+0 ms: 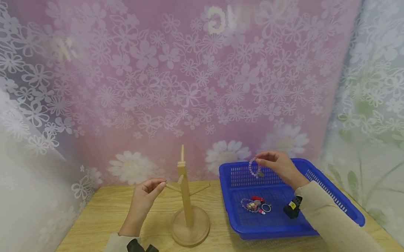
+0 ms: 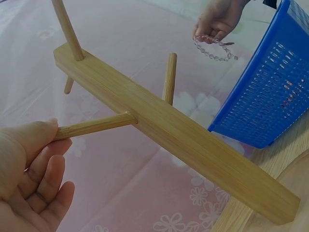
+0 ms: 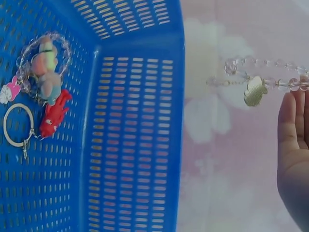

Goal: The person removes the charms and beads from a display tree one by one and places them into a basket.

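Observation:
A wooden peg stand with a round base and several pegs stands on the table. My left hand pinches the end of one peg between thumb and forefinger, its other fingers loosely curled. Above the blue basket, my right hand holds a clear beaded bracelet by its beads, and the loop hangs from the fingertips. In the right wrist view a small gold-coloured charm dangles from that bracelet.
The blue plastic basket sits right of the stand. Inside lie another beaded bracelet, a pastel figure charm, a red figure charm and a metal ring. A flowered curtain hangs behind the wooden table.

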The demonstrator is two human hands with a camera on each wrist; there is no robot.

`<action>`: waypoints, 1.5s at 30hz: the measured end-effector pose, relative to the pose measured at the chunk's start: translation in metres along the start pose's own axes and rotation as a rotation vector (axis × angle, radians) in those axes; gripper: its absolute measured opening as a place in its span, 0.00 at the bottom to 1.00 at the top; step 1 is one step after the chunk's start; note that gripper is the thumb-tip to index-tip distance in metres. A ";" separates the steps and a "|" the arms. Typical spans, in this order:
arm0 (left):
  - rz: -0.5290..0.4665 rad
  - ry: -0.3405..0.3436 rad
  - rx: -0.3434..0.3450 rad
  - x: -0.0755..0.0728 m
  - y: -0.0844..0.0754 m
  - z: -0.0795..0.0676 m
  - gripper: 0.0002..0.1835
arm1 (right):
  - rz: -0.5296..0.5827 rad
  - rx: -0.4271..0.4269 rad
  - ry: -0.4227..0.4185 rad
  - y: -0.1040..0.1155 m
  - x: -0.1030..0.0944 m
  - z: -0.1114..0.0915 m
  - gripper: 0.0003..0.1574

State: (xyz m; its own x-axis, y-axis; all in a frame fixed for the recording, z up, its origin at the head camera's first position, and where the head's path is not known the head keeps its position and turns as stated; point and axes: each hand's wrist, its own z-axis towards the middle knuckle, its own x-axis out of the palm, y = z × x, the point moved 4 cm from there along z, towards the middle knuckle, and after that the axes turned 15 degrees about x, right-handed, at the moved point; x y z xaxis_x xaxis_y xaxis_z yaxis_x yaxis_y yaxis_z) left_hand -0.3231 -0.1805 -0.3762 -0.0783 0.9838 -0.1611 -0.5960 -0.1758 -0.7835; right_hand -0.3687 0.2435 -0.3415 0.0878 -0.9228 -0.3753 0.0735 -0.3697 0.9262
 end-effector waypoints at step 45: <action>-0.016 0.009 0.037 0.000 0.003 -0.002 0.09 | -0.004 0.202 0.393 -0.084 -0.009 0.018 0.20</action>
State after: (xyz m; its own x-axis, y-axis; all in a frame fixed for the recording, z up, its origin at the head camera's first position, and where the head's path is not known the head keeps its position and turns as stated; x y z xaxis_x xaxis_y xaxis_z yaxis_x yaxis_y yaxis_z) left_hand -0.3233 -0.1815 -0.3794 -0.0618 0.9861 -0.1541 -0.6261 -0.1586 -0.7634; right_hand -0.3938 0.2806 -0.4157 0.4616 -0.8245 -0.3273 -0.1182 -0.4228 0.8985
